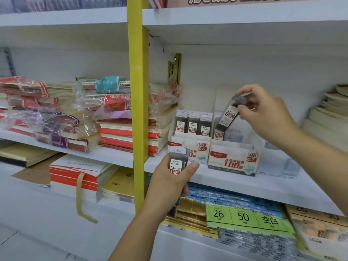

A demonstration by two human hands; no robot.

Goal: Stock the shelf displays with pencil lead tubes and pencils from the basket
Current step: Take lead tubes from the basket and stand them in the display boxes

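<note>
Lower centre, left hand (169, 187) gripped a 0.5 lead tube (176, 162); right hand (267, 113) pinched a tilted 0.7 lead tube (228, 115) above the HB 0.7 display box (233, 161), centre right.

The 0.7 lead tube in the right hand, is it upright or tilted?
Tilted. The 0.7 lead tube leans, cap up-right, pinched by the right hand over the HB 0.7 box.

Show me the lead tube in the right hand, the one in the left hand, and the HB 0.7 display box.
Right-hand lead tube (228, 115): head view, on its label.
Left-hand lead tube (175, 166): head view, on its label.
HB 0.7 display box (233, 163): head view, on its front panel.
</note>
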